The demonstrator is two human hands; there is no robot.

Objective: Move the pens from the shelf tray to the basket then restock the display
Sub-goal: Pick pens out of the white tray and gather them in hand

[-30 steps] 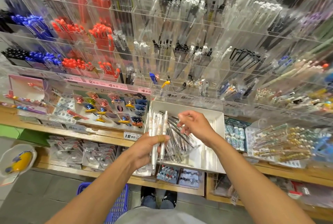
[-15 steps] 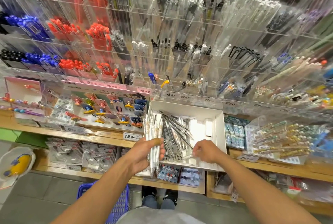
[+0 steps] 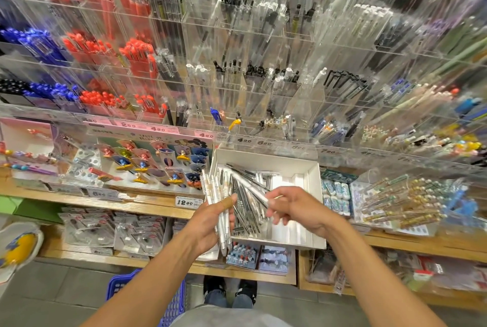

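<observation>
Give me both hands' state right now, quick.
Left hand: closed around a bundle of white pens.
Right hand: pinching one wrapped pen by its end, above the white tray.

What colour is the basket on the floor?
The basket is blue, seen near the bottom of the head view, partly behind the left arm.

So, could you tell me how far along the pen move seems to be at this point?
Early, it seems. The left hand grips a bundle of white pens, and the right hand pinches another pen beside it. Many pens remain in the white shelf tray. The blue basket on the floor shows no pens in its visible part; restocking the display is not yet begun.
</observation>
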